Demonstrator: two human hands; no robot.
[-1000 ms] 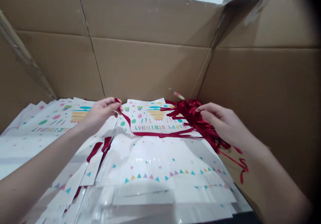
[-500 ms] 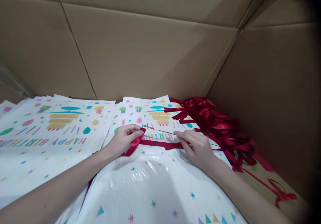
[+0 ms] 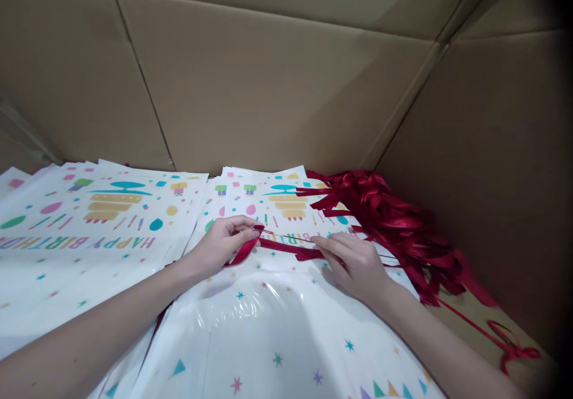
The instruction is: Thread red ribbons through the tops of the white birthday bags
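In the head view, the right hand (image 3: 356,263) has moved from the ribbon heap (image 3: 389,217) to above the printed sheets (image 3: 286,321), gripping a thin rod (image 3: 293,237); its tip reaches the red ribbon (image 3: 244,253) (end pinched by the left hand (image 3: 224,241)), which runs over the sheets.

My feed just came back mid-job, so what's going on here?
The left hand pinches a glossy dark-red ribbon. The right hand holds a thin, dark, needle-like rod, its tip close to that pinch; whether it pierces the ribbon is too small to tell. Both hands are over white sheets printed with colourful birthday motifs, with a heap of glossy red ribbons lying to the right.
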